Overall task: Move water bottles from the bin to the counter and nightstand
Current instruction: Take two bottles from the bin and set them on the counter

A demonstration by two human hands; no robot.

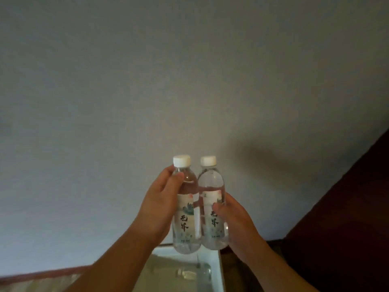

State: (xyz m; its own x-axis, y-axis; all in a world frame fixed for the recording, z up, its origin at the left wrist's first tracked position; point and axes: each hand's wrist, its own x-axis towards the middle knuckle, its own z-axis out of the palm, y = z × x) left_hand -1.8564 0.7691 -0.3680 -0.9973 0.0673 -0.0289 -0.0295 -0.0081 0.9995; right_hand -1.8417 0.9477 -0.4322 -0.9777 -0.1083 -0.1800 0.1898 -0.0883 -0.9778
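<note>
- The left bottle (pixel 186 207) and the right bottle (pixel 212 203) stand upright side by side, touching, held up before the grey wall (pixel 147 81), above the bin (pixel 217 268).
- Both look full, so I judge them weighty; the thin clear plastic will likely give under squeeze and feel slick.
- My left hand (pixel 160 203) wraps its bottle high, thumb at the shoulder.
- My right hand (pixel 233 224) curls round the label; mid-body is the surest hold.
- Another bottle (pixel 193 272) lies in the bin.
</note>
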